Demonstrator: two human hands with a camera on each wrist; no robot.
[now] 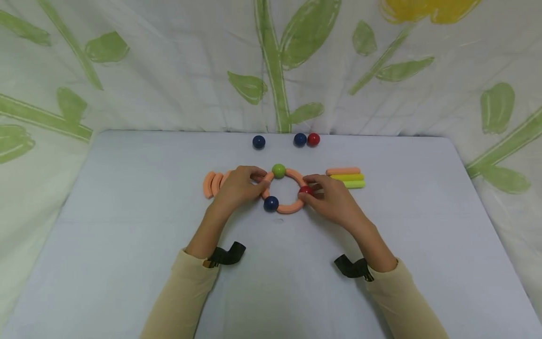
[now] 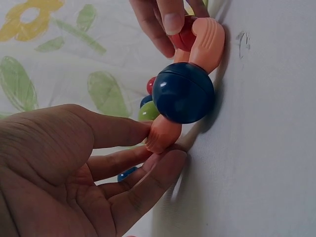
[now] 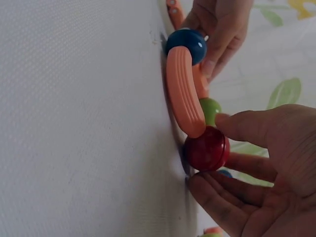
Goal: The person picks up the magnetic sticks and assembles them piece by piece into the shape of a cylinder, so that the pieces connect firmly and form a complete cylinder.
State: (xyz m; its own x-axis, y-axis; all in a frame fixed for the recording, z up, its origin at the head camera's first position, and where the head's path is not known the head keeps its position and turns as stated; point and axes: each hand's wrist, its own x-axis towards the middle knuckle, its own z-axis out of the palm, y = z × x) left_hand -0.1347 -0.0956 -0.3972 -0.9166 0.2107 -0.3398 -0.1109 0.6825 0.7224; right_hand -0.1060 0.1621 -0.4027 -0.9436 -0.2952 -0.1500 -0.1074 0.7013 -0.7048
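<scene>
I see both hands working a ring of curved orange plastic segments (image 1: 290, 207) joined by coloured balls, lying flat on the pale grey table (image 1: 127, 226).

The ring sits between my two hands: my left hand (image 1: 239, 186) pinches the orange curved piece (image 2: 163, 134) on its left side between thumb and fingers, just beside the dark blue ball (image 1: 271, 203), while my right hand (image 1: 332, 197) grips the red ball (image 3: 207, 148) on the ring's right side between thumb and fingertips. The green ball (image 1: 278, 170) tops the ring, just past both sets of fingertips. Spare orange arcs (image 1: 211, 183) lie under and left of my left hand; straight orange and yellow-green sticks (image 1: 347, 178) lie just beyond my right. Three loose balls (image 1: 300, 139) rest well beyond both hands by the leaf-printed cloth (image 1: 271, 61).
</scene>
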